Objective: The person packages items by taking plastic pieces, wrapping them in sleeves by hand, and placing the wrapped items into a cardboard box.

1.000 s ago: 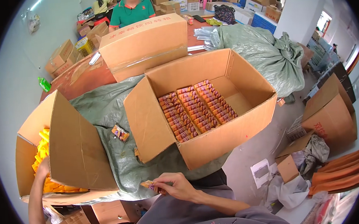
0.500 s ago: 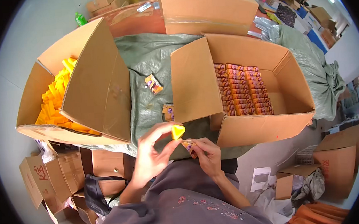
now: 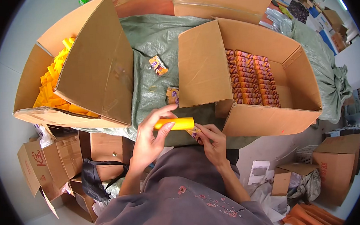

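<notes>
My left hand point(image 3: 150, 135) is closed on a yellow tube point(image 3: 175, 124), held level with its right end near my other hand. My right hand point(image 3: 212, 140) pinches a small orange and purple wrapper point(image 3: 197, 137) beside that end. Left of them, an open carton point(image 3: 95, 72) holds many yellow pieces point(image 3: 54, 85). At the right, another open carton point(image 3: 271, 122) contains rows of orange and purple packets point(image 3: 248, 77). Between the cartons, a printed packet point(image 3: 158, 65) lies on green sheeting point(image 3: 148, 36), with a second one point(image 3: 172, 95) near the right carton's flap.
A closed carton point(image 3: 222, 0) stands behind the right box. A large green sack point(image 3: 328, 78) is at its right. Below left are open cartons point(image 3: 67, 158) and a black bag point(image 3: 94, 179). More cartons point(image 3: 340, 164) and plastic wrapping lie on the floor at right.
My left hand has come out of the left carton with the yellow tube and moved to my right hand. Since half a second ago the tube has turned from end-on to sideways. The view has tilted down.
</notes>
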`<state>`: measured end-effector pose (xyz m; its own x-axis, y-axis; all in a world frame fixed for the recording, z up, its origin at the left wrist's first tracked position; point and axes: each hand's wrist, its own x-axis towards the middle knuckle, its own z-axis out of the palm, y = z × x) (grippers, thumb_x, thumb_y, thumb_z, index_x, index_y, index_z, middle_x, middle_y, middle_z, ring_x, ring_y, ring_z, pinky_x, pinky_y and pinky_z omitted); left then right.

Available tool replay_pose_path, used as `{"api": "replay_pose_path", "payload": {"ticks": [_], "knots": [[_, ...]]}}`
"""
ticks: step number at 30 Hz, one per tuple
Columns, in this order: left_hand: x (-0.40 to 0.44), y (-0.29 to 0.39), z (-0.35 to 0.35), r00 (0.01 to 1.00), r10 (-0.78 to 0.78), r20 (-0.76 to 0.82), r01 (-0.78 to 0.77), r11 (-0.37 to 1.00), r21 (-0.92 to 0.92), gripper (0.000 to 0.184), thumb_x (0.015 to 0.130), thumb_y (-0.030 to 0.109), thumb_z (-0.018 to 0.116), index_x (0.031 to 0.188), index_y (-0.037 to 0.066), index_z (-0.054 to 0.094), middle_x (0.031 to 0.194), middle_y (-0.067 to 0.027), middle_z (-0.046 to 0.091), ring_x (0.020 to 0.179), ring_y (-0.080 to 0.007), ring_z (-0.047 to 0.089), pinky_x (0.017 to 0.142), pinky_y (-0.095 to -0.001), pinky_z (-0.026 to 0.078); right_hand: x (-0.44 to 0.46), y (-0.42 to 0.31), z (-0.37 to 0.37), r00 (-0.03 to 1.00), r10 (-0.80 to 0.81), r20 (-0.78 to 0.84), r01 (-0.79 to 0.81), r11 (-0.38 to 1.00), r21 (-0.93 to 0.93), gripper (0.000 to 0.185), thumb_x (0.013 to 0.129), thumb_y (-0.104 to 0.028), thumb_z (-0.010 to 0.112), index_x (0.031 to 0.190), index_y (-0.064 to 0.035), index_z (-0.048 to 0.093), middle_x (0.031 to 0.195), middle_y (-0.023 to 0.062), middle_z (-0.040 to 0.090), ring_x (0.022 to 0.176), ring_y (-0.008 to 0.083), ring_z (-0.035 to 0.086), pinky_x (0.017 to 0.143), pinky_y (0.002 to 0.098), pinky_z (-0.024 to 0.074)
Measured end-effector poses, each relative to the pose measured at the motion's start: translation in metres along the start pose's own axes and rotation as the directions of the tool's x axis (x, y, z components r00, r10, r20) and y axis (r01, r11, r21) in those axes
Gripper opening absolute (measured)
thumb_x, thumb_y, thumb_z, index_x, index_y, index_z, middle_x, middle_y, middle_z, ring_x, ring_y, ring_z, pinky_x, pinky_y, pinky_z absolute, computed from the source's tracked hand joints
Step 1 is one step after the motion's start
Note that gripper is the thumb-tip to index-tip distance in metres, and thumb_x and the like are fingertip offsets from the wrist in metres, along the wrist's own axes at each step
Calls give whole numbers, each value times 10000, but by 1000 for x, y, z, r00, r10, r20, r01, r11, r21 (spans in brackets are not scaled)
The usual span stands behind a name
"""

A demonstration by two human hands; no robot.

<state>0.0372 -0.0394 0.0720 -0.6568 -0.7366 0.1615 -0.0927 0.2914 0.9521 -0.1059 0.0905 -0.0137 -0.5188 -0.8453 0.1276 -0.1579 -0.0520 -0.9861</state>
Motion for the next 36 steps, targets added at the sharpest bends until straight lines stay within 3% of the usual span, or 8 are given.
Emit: {"api": "replay_pose_path", "payload": {"ticks": [1, 4, 8, 17, 20, 26, 33, 36], "knots": [[-2, -1, 2, 999, -26, -35, 23, 997, -78, 150, 901, 25, 593, 1043, -8, 631, 910, -123, 650, 841, -211, 633, 741, -324, 494, 0, 0, -1, 1000, 4, 6, -4, 1000, 6, 259, 908, 28, 568, 1140, -22, 672, 900, 49, 605, 684, 67, 557, 588, 197, 455], [0, -5, -5, 995, 59, 80, -69, 989, 131, 108, 884, 34, 617, 975, -23, 628, 910, -130, 641, 831, -251, 629, 734, -326, 496, 2, -3, -3, 999, -14, 38, 14, 1000, 7, 273, 893, 27, 585, 1140, -45, 678, 904, 68, 620, 684, 86, 572, 589, 213, 464], [3, -4, -10, 993, 17, 116, -45, 969, 244, 57, 886, 12, 610, 932, -21, 612, 921, -100, 620, 828, -193, 600, 729, -280, 467, 1, -5, -3, 997, -33, 76, 34, 999, 1, 274, 891, 29, 589, 1139, -45, 679, 910, 62, 621, 693, 88, 570, 584, 218, 457], [7, -2, -6, 982, -143, 121, 125, 982, 141, 184, 891, 68, 643, 1045, 18, 555, 892, -78, 599, 845, -136, 576, 764, -267, 455, -1, 2, -7, 993, 14, 116, -27, 994, 108, 261, 897, 37, 574, 1121, -38, 685, 931, 54, 619, 698, 81, 564, 586, 209, 446], [10, -9, -2, 993, -77, 89, 59, 979, 193, 215, 886, 97, 658, 1050, 25, 541, 797, -118, 605, 668, -213, 588, 630, -324, 471, -3, 4, -8, 988, 20, 152, -47, 983, 176, 251, 908, 33, 561, 1116, -34, 686, 936, 49, 619, 698, 75, 559, 584, 200, 439], [16, -5, 4, 995, -86, 48, 69, 958, 277, 438, 825, 97, 734, 1184, 60, 487, 772, -103, 579, 647, -194, 583, 595, -303, 472, -5, 5, -8, 974, 96, 206, -141, 966, 215, 230, 920, 22, 551, 1106, -16, 683, 976, 55, 622, 706, 67, 556, 586, 191, 443], [11, -13, 29, 989, -146, 13, 145, 988, 54, 563, 723, -2, 803, 1173, 48, 470, 863, -62, 583, 772, -115, 600, 673, -258, 516, -10, 18, 7, 977, 137, 165, -192, 898, 396, 246, 929, 2, 549, 1156, 17, 642, 952, 52, 620, 702, 70, 557, 582, 199, 445], [7, -26, 41, 999, 1, -47, 2, 998, 58, 528, 721, 107, 831, 1128, 45, 500, 796, -64, 603, 651, -125, 606, 575, -254, 517, -12, 17, 2, 947, 226, 229, -303, 869, 392, 255, 933, -24, 559, 1174, 30, 624, 931, 36, 614, 704, 62, 547, 577, 196, 437]]}}
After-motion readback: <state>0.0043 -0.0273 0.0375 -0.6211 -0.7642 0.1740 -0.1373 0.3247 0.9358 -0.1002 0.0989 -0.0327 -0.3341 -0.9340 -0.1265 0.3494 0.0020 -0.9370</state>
